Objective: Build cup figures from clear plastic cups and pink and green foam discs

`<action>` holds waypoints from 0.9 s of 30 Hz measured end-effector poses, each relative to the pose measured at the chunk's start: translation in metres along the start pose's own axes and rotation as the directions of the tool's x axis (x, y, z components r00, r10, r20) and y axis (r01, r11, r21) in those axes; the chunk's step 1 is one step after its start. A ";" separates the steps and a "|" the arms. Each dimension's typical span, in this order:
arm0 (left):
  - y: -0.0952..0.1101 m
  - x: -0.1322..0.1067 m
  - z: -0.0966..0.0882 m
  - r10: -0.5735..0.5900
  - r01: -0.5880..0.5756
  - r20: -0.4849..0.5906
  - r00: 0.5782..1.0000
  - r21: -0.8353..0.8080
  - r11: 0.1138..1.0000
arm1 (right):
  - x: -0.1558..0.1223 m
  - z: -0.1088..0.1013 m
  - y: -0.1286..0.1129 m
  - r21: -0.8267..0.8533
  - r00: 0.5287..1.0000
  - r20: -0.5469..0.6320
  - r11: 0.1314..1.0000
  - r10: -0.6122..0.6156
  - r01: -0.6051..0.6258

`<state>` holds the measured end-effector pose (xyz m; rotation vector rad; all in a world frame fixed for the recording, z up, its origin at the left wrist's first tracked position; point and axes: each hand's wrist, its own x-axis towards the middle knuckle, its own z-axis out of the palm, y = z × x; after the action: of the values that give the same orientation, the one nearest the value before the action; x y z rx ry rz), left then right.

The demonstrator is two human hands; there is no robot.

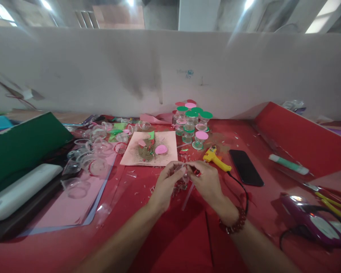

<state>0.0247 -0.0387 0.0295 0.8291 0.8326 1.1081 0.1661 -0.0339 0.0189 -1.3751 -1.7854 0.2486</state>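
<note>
Close together above the middle of the red table, my left hand (165,185) and my right hand (207,180) are both closed, fingertips pinched around a small clear plastic piece (184,171). Fingers cover most of that piece, so its full shape is hidden. A narrow clear strip (188,197) slants down below the hands; whether it touches my fingers I cannot tell. Right of my right hand lies a yellow glue gun (217,159) with a black cord. Beyond my hands, a pink sheet (126,159) carries brown crumbs and a pink paper disc (161,149).
Several clear cups topped with green and pink discs (199,140) stand behind. Loose clear plastic cups (95,165) crowd the left, near pink paper (62,208) and a white-topped device (25,191). A phone (246,167), scissors (329,197) and a purple device (309,220) lie right.
</note>
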 end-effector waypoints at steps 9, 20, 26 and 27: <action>0.000 -0.002 0.000 0.003 -0.003 0.023 1.000 -0.005 1.000 | -0.001 0.001 0.001 -0.024 1.000 0.001 1.000 -0.009 0.009; 0.000 -0.002 0.000 0.018 -0.019 0.030 0.999 0.004 1.000 | -0.002 0.002 0.001 -0.011 0.999 -0.027 1.000 -0.021 0.021; 0.001 -0.002 0.000 0.006 -0.006 0.025 1.000 0.010 1.000 | -0.003 0.003 0.001 0.022 0.999 -0.034 1.000 -0.012 0.013; 0.001 -0.002 0.000 0.007 -0.007 0.020 1.000 0.012 1.000 | -0.003 0.003 0.001 0.027 0.999 -0.034 1.000 -0.009 0.009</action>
<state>0.0241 -0.0407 0.0308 0.8531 0.8209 1.0998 0.1646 -0.0349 0.0153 -1.3445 -1.7540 0.2425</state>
